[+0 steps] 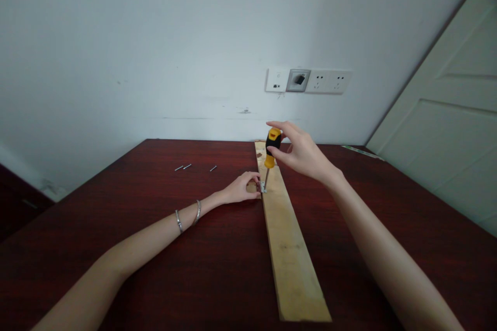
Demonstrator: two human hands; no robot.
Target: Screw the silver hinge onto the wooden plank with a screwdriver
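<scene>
A long wooden plank (289, 248) lies lengthwise on the dark red tabletop. At its left edge, toward the far end, sits a small metal hinge (263, 187). The fingers of my left hand (237, 189) are curled and closed on the hinge's left side. My right hand (302, 150) grips a yellow and black screwdriver (274, 139) by its handle between thumb and fingers. The screwdriver stands nearly upright, its tip down at the hinge. Whether a screw is under the tip is too small to tell.
Three loose screws (187, 166) lie on the table (174, 269) left of the plank. A thin printed strip (363, 152) rests at the back right edge. Behind are a white wall with sockets (326, 81) and a pale panelled door (450, 108) on the right.
</scene>
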